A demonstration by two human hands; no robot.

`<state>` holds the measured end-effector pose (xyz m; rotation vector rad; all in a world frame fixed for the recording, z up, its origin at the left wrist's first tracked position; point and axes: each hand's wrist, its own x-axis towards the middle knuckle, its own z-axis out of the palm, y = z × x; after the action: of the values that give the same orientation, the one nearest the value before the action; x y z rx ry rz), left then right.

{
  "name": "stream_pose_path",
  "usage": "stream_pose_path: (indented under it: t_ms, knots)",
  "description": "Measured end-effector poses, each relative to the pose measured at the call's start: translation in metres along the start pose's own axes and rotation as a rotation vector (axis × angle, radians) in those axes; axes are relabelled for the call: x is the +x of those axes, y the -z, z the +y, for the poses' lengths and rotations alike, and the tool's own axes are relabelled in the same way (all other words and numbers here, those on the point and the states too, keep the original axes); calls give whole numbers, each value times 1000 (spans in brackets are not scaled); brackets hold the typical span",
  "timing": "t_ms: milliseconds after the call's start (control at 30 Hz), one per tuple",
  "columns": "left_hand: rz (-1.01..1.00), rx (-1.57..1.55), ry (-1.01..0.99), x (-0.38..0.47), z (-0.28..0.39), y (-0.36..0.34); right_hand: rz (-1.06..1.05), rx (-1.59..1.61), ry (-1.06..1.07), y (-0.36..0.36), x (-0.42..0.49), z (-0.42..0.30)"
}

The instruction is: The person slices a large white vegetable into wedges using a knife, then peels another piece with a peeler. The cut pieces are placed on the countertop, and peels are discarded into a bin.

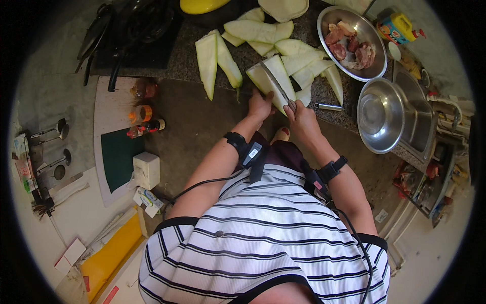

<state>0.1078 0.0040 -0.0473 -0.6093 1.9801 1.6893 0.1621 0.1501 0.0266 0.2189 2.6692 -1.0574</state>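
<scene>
My right hand [302, 119] grips the handle of a kitchen knife [274, 80], whose blade lies along a pale green-rinded piece of gourd or melon [283, 72]. My left hand [260, 106] holds the lower left edge of that piece, its fingers partly hidden beneath. A metal peeler [328, 107] lies on the counter just right of my right hand. More cut pieces [303, 60] are spread behind and to the right. Two long wedges [207, 64] rest at the counter's front edge on the left, one with its stem end.
A steel bowl of raw meat [351, 43] stands at the back right. Nearer, an empty steel basin [381, 115] sits partly over the sink [417, 117]. Black pans [146, 22] and a yellow object [204, 5] are at the back left. Bottles [146, 128] stand lower left.
</scene>
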Motion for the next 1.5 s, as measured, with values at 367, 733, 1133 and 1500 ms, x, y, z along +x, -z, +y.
stream_pose_path:
  t_ms: [367,733,1133,1500]
  knots:
    - [-38,85,35,3,19,12,-18,-21,-36,-3,17,-6]
    - [63,209,115,5,18,11,-105,-62,40,-45,79,-6]
    - [92,63,106,29,23,14,-199,-242,-252,11,-14,21]
    - [57,86,98,41,14,19,-231,-9,-185,-6,2,48]
